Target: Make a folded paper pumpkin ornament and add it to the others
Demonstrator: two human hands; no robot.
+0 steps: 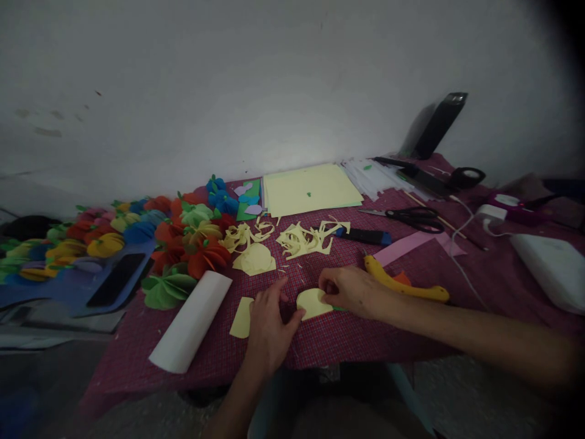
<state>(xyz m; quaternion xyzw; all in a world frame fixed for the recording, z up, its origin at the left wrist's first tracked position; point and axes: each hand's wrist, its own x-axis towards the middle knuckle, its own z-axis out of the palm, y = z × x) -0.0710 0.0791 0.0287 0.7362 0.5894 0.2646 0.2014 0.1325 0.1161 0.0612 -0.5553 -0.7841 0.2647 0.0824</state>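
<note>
A small pale yellow paper piece (313,303) with a rounded top edge lies at the front middle of the table. My right hand (350,289) pinches it at its right side, and a bit of green shows beside it under the fingers. Curved over the table on the left is my left hand (270,320), its thumb apart from the fingers and close to the piece's left edge. Partly hidden behind that hand lies another yellow paper piece (240,318). Just beyond are a yellow paper round (256,259) and curly yellow paper offcuts (304,238).
Many coloured paper flower-like balls (208,256) fill the left, beside a white roll (192,323) and a phone (116,280). Yellow sheets (311,186) lie at the back. Rightward are scissors (414,217), a blue-black cutter (363,235), a yellow tool (402,283) and a white cable (461,268).
</note>
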